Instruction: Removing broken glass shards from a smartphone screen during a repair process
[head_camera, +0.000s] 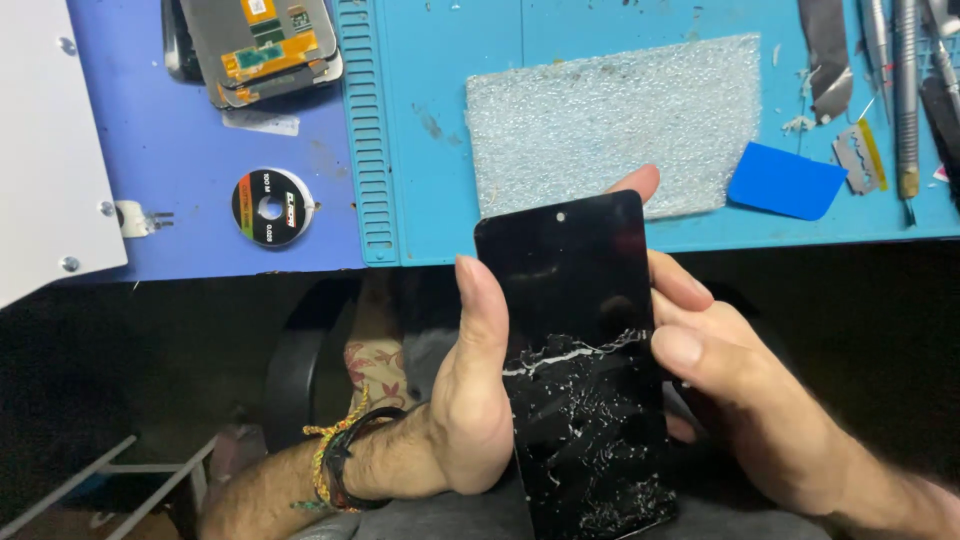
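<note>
Cracked phone (580, 370) gripped by both hands, below blue mat (440, 130).

One head-worn view looks steeply down, close over the lap, with the blue mat's (420, 150) edge toward twelve o'clock

A cracked black phone screen (580, 370) is seen at centre. At 11 o'clock, stacked screen panels (262, 45) with orange-green backs are seen.

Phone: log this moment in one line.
left hand: holds phone | right hand: holds phone | screen: cracked | place: above blue mat
</note>
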